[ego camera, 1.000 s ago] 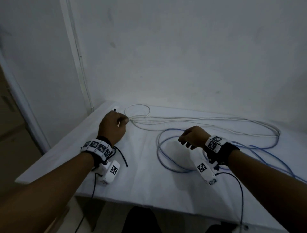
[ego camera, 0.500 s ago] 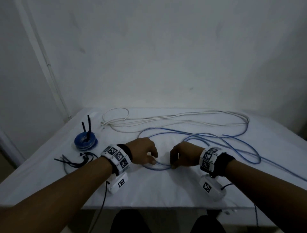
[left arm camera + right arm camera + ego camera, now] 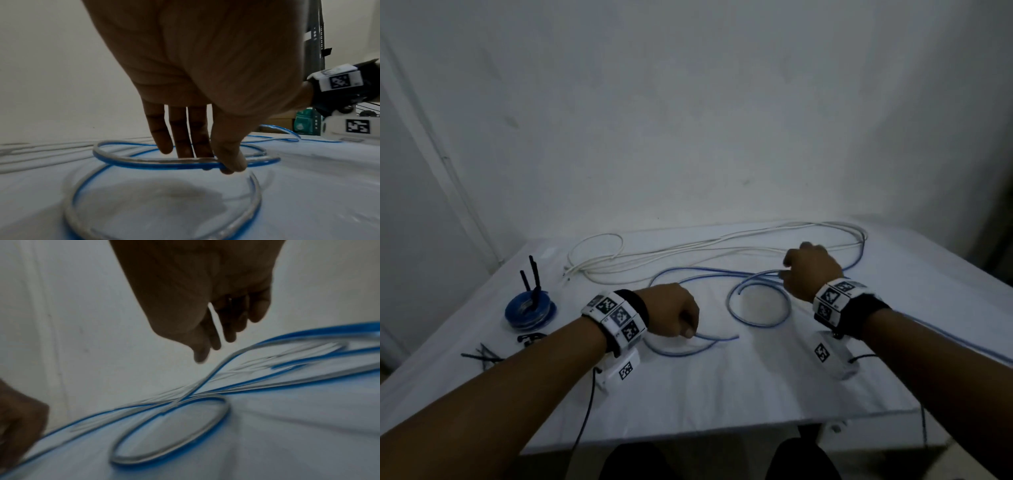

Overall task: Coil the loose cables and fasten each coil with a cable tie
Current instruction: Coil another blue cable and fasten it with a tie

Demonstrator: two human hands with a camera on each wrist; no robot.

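we're starting a coil of the blue cable (image 3: 758,310), which lies looped mid-tabletop and trails off toward the right edge. left hand (image 3: 671,315) pinches it near the front edge, thumb against fingers (image 3: 180,141); right hand (image 3: 810,270) hangs over the strands with fingers loosely curled, grip unclear in the blur. best to keep the left pinch fixed as anchor, feed even loops in with the right, stay clear of the white cable (image 3: 688,250) behind, then use a tie (image 3: 482,356) at the left edge.

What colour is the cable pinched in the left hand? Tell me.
Blue cable, clearest in the left wrist view.
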